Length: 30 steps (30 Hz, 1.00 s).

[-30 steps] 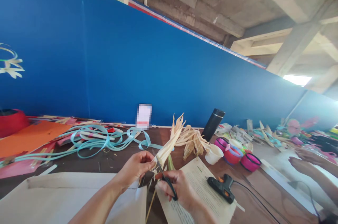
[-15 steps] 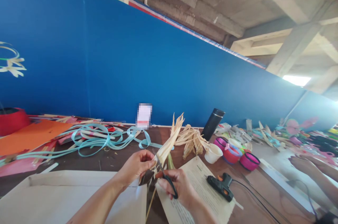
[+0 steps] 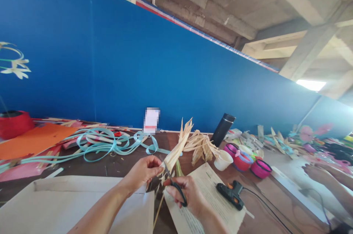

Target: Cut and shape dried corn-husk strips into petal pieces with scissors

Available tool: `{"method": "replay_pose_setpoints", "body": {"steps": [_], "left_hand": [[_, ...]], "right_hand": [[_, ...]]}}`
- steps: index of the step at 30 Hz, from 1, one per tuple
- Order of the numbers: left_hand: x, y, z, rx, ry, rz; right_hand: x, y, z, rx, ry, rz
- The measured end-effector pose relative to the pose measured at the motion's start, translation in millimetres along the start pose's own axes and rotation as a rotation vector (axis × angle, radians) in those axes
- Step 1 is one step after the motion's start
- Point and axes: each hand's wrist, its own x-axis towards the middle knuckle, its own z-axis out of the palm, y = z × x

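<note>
My left hand (image 3: 143,173) is closed, thumb and fingers pinched on the lower end of a pale dried corn husk (image 3: 179,145), whose ragged tips fan up and away. Wrapped around the black handles of a pair of scissors (image 3: 179,190) is my right hand (image 3: 187,195). The scissor blades point up and left, against the husk's lower end beside my left fingertips. Exactly what lies between the blades is too small to tell. Small torn husk bits hang below, and a thin stick (image 3: 158,213) runs down between my wrists.
More dried husks (image 3: 202,145) lie behind my hands, near a black flask (image 3: 223,130) and a white cup (image 3: 223,160). A glue gun (image 3: 231,194) rests on a printed sheet (image 3: 205,182). Blue ribbon (image 3: 96,142) and a white envelope (image 3: 82,204) are left. Another person's hands (image 3: 317,171) are right.
The view has shifted very slightly. Both hands, the husk and the scissors keep almost the same pose.
</note>
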Motion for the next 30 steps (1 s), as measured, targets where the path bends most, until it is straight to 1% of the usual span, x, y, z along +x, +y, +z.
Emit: {"method": "replay_pose_setpoints", "body": {"steps": [6, 10, 15, 30], "left_hand": [[-1.0, 3.2, -0.1, 0.046, 0.007, -0.009], [-1.3, 3.5, 0.9, 0.069, -0.001, 0.010], [-1.1, 1.4, 2.8, 0.093, -0.018, 0.018], [-2.7, 6.3, 2.2, 0.116, -0.015, -0.001]], "right_hand": [[-0.2, -0.9, -0.6, -0.006, -0.008, 0.012], [0.8, 0.6, 0.3, 0.008, -0.029, -0.008], [1.9, 1.8, 0.5, 0.010, -0.026, -0.031], [0.1, 0.0, -1.2, -0.018, 0.001, 0.020]]}}
